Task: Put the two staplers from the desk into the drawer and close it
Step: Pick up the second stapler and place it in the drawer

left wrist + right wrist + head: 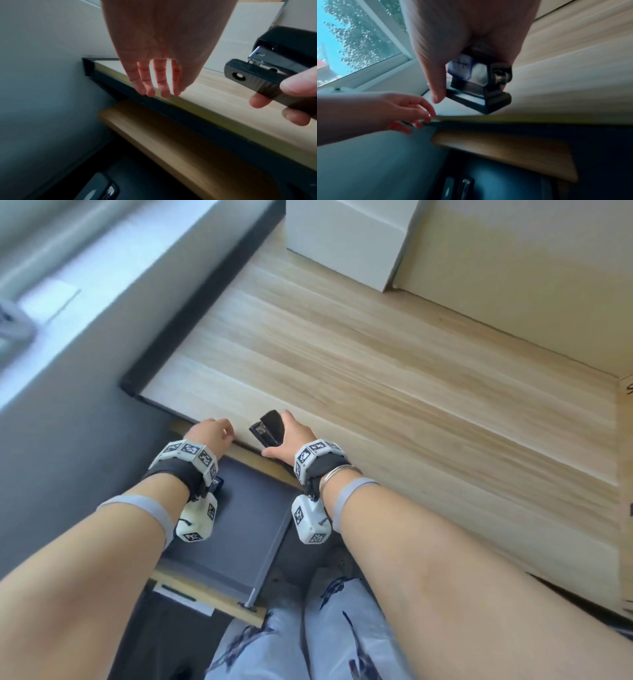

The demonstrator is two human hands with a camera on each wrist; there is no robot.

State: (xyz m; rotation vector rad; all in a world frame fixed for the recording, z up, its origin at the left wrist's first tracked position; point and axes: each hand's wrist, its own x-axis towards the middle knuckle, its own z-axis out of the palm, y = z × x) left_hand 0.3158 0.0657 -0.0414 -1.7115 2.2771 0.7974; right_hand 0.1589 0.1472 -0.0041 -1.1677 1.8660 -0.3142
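Now right hand (pixel 292 436) grips ribbed black stapler (pixel 268 428); left hand (pixel 210 436) relaxed on woodgrain desk (pixel 376 364) edge.

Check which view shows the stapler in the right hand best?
Left wrist: the stapler shows side-on, base, metal magazine and the right hand fingers clear. Head view shows only its dark top beside the hand; right wrist shows its rear end, blurred, mostly behind the palm.

Daylight from the window (pixel 359 33); wrist views blurred, dim below.

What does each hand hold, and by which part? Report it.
Right hand grips the black stapler around its rear half, thumb against the base. Left hand holds nothing; fingertips rest on the desk edge.
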